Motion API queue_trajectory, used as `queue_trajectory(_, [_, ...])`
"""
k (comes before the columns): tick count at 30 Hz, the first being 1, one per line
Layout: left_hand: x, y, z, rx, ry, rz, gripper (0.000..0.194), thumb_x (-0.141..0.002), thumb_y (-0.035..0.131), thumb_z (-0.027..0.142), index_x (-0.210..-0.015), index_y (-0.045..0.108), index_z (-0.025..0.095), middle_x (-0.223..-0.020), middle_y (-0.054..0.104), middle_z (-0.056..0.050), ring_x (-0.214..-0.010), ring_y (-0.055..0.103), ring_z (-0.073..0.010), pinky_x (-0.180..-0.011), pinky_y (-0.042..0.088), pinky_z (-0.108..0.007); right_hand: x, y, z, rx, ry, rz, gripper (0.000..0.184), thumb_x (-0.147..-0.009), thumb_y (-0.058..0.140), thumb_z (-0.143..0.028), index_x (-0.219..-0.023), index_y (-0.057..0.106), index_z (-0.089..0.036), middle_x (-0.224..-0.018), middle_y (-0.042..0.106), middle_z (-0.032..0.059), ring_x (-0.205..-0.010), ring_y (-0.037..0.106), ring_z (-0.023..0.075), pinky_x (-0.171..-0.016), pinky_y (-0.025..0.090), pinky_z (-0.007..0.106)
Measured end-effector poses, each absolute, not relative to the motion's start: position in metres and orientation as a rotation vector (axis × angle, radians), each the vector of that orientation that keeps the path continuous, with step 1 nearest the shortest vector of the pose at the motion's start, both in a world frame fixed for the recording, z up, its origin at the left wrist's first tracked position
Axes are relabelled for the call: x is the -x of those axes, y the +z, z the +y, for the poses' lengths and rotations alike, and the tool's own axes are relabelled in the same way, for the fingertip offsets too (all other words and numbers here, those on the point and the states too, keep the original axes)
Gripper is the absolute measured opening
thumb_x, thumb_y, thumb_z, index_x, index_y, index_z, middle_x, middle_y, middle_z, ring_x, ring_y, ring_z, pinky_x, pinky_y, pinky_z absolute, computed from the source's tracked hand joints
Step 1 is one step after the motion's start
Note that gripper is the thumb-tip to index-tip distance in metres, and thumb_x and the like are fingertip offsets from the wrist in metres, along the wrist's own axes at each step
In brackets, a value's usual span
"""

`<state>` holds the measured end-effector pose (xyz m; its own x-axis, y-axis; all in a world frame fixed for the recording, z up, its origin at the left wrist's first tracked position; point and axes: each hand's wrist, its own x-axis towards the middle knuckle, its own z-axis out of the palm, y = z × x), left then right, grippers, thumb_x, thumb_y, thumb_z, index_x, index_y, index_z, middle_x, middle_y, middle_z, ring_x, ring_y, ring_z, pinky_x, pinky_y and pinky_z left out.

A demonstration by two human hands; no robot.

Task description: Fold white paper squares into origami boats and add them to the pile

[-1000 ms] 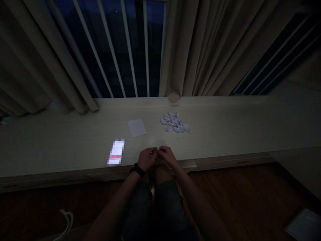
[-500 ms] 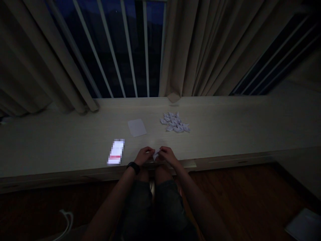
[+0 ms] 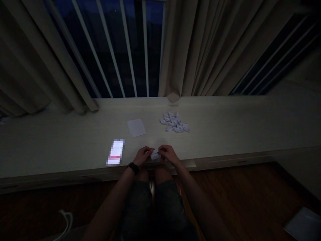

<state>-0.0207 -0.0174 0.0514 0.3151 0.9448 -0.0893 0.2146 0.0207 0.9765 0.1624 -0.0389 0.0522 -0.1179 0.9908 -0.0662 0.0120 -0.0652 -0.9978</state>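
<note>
Between my hands, at the front edge of the pale ledge [image 3: 220,134], is a small folded piece of white paper [image 3: 154,155]. My left hand [image 3: 143,155] pinches its left side, and my right hand [image 3: 168,154] pinches its right side. Fingers cover parts of the paper, so its exact folded shape is hard to make out. Farther back lies a cluster of several small folded paper pieces [image 3: 174,122], pointed at their ends like little boats. To the left of them rests a flat stack of square white paper [image 3: 136,128].
A phone [image 3: 115,152] with a lit screen lies left of my hands. Curtains [image 3: 200,50] and a barred window [image 3: 120,50] stand behind the ledge. Below are my knees, a wooden floor [image 3: 240,201] and a white cable [image 3: 67,221] at lower left.
My hands have moved slightly apart, and more of the folded paper shows between them, spread wider than before. The cluster, the paper stack and the phone stay in place.
</note>
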Motion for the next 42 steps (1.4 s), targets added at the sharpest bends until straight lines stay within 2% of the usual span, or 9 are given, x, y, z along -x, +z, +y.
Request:
queue_trajectory(5, [0.015, 0.046, -0.018, -1.390, 0.877, 1.142, 0.037, -0.074, 0.061, 0.051, -0.082, 0.058, 0.015, -0.084, 0.067, -0.006, -0.075, 0.061, -0.0159, -0.063, 0.048, -0.026, -0.164, 0.044, -0.037, 1.207, 1.340, -1.224, 0.022, -0.067, 0.065, -0.037, -0.075, 0.059, -0.017, -0.053, 0.056, -0.0045, -0.039, 0.052, 0.0110, -0.038, 0.040, 0.021])
queue_trajectory(10, [0.012, 0.041, -0.019, -1.171, 0.824, 1.108, 0.046, -0.070, 0.069, 0.045, -0.104, 0.056, 0.016, -0.073, 0.064, -0.001, -0.066, 0.062, -0.0150, -0.061, 0.052, -0.029, -0.160, 0.048, -0.042, 1.181, 1.341, -1.176, 0.031, -0.074, 0.059, -0.045, -0.091, 0.049, -0.021, -0.054, 0.056, -0.0070, -0.040, 0.055, 0.0125, -0.038, 0.043, 0.021])
queue_trajectory(13, [0.012, 0.041, -0.021, -1.078, 0.847, 1.109, 0.043, -0.069, 0.071, 0.044, -0.099, 0.057, 0.015, -0.073, 0.065, -0.001, -0.064, 0.063, -0.0145, -0.064, 0.054, -0.030, -0.159, 0.053, -0.046, 1.108, 1.484, -1.213, 0.036, -0.072, 0.063, -0.044, -0.097, 0.049, -0.022, -0.068, 0.063, -0.0037, -0.045, 0.059, 0.0124, -0.042, 0.046, 0.022])
queue_trajectory(19, [0.013, 0.041, -0.025, -0.970, 0.820, 1.083, 0.041, -0.070, 0.073, 0.040, -0.098, 0.059, 0.013, -0.079, 0.068, -0.006, -0.064, 0.064, -0.0145, -0.061, 0.054, -0.028, -0.159, 0.048, -0.046, 1.063, 1.540, -1.291, 0.028, -0.069, 0.067, -0.037, -0.086, 0.056, -0.018, -0.072, 0.065, -0.0005, -0.055, 0.059, 0.0130, -0.050, 0.049, 0.024])
queue_trajectory(23, [0.011, 0.041, -0.030, -0.954, 0.807, 0.946, 0.060, -0.071, 0.074, 0.038, -0.121, 0.050, 0.015, -0.093, 0.070, -0.010, -0.074, 0.067, -0.0171, -0.069, 0.054, -0.031, -0.156, 0.045, -0.042, 1.132, 1.413, -1.267, 0.026, -0.067, 0.068, -0.037, -0.079, 0.054, -0.018, -0.068, 0.062, -0.0025, -0.054, 0.058, 0.0129, -0.048, 0.047, 0.023])
queue_trajectory(26, [0.009, 0.043, -0.034, -1.100, 0.790, 0.935, 0.073, -0.066, 0.078, 0.032, -0.128, 0.045, 0.015, -0.088, 0.071, -0.009, -0.078, 0.068, -0.0197, -0.072, 0.053, -0.033, -0.152, 0.044, -0.040, 1.196, 1.364, -1.184, 0.028, -0.068, 0.067, -0.041, -0.079, 0.052, -0.020, -0.064, 0.060, -0.0039, -0.048, 0.056, 0.0128, -0.044, 0.046, 0.024])
queue_trajectory(31, [0.011, 0.044, -0.034, -1.478, 0.848, 1.184, 0.035, -0.078, 0.064, 0.038, -0.107, 0.067, 0.018, -0.089, 0.072, -0.008, -0.074, 0.067, -0.0196, -0.067, 0.054, -0.030, -0.152, 0.038, -0.042, 1.197, 1.399, -1.085, 0.032, -0.064, 0.071, -0.042, -0.075, 0.051, -0.020, -0.062, 0.060, -0.0044, -0.046, 0.055, 0.0124, -0.042, 0.045, 0.024])
queue_trajectory(37, [0.016, 0.048, -0.028, -1.397, 0.873, 1.135, 0.035, -0.075, 0.066, 0.040, -0.099, 0.070, 0.015, -0.103, 0.070, -0.010, -0.085, 0.067, -0.0218, -0.069, 0.056, -0.032, -0.152, 0.035, -0.049, 1.022, 1.547, -0.875, 0.033, -0.064, 0.074, -0.039, -0.084, 0.057, -0.019, -0.065, 0.059, -0.0042, -0.043, 0.048, 0.0070, -0.040, 0.040, 0.019])
queue_trajectory(42, [0.019, 0.052, -0.028, -1.636, 0.922, 1.087, 0.030, -0.076, 0.065, 0.035, -0.101, 0.070, 0.019, -0.112, 0.067, -0.008, -0.104, 0.062, -0.0218, -0.090, 0.050, -0.035, -0.152, 0.036, -0.051, 0.960, 1.689, -0.722, 0.034, -0.064, 0.076, -0.033, -0.090, 0.059, -0.019, -0.064, 0.059, -0.0044, -0.040, 0.044, 0.0053, -0.036, 0.034, 0.017])
